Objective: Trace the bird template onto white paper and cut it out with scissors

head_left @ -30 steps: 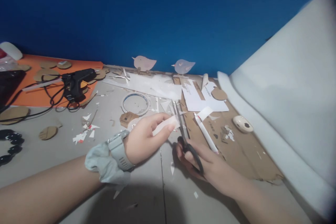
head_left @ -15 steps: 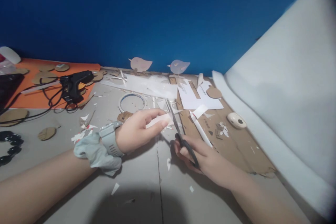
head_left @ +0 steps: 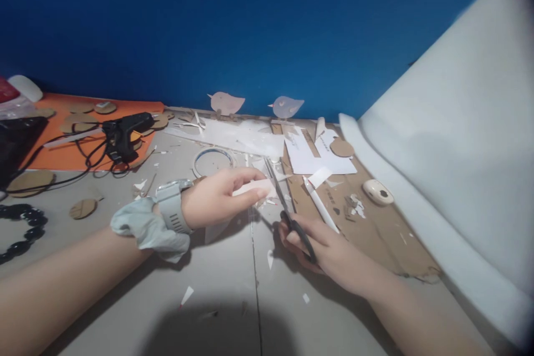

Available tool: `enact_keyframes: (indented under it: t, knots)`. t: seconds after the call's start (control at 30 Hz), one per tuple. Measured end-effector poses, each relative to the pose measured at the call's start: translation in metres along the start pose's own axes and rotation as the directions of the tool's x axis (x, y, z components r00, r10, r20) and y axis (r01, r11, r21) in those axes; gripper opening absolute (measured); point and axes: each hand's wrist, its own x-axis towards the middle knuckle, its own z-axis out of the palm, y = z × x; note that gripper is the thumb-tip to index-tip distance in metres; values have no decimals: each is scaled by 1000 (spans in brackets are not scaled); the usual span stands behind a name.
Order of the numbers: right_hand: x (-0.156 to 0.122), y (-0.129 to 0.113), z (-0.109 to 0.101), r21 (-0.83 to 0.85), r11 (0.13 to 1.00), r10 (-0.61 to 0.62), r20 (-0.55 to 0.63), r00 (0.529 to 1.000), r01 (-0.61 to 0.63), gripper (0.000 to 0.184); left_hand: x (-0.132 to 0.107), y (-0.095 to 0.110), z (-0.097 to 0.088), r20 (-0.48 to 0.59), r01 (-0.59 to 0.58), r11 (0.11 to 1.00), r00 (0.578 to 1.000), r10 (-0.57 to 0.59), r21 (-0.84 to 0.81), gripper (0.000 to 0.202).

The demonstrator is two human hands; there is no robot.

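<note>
My left hand (head_left: 223, 197) pinches a small piece of white paper (head_left: 265, 184) between thumb and fingers. Its right edge meets the blades of black-handled scissors (head_left: 285, 200). My right hand (head_left: 317, 245) is closed round the scissor handles, with the blades pointing up and away from me. The blades look nearly closed; whether they are biting into the paper I cannot tell. Under and beyond my left hand lies a roll of tape (head_left: 214, 162), partly covered. A teardrop-shaped paper scrap (head_left: 270, 260) rests on the table below the scissors.
A black glue gun (head_left: 125, 136) with its cord lies on orange paper (head_left: 50, 150) at the left. Two paper birds (head_left: 227, 103) stand by the blue wall. On the right, a cardboard sheet (head_left: 375, 239) carries white paper (head_left: 308, 158), a white pen (head_left: 320, 206) and a cream oval object (head_left: 377, 193).
The view has shifted slightly, so the table items appear a little further right. My left wrist has turned a little, and another pale piece shows below that hand. The scissors stay against the paper.
</note>
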Motion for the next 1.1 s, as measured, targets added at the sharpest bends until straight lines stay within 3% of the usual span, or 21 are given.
enact_keyframes:
  t: [0.43, 0.83, 1.1]
  knots:
    - [-1, -5, -2, -57, 994, 96, 17, 995, -95, 34, 1, 1, -12, 127, 7, 1000, 992, -9, 19, 29]
    - [-2, -8, -8, -181, 980, 87, 25, 996, -81, 31, 1, 4, -20, 221, 51, 994, 973, -73, 101, 33]
    - [-2, -6, -9, -167, 978, 140, 64, 988, -128, 28, 2, 3, -26, 266, 10, 991, 963, -46, 136, 27]
